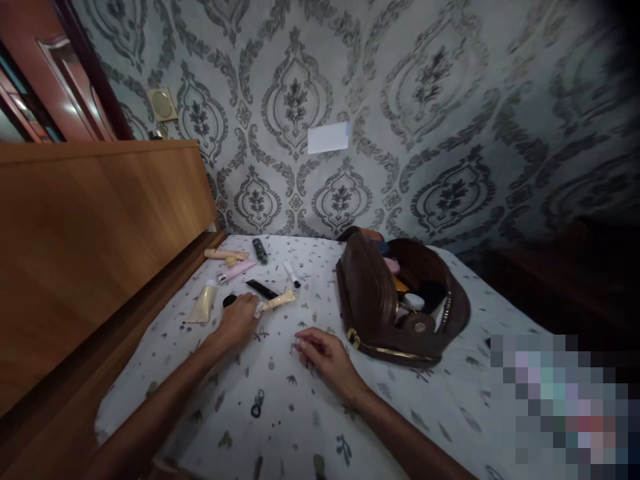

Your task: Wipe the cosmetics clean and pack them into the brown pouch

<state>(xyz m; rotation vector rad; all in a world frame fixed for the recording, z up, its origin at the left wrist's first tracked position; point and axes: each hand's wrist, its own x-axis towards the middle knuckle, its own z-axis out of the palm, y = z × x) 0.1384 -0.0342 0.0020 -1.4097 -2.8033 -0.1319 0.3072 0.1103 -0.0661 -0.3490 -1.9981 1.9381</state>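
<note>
Bare sheet before scattered tubes

Hands working among cosmetics on a printed sheet

At centre frame the left hand is touching a yellow tube; the right hand is resting curled beside an open brown bag.

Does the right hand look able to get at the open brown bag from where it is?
Probably yes. The right hand rests on the sheet just beside the brown bag, whose mouth gapes open, and nothing lies between them.
</note>
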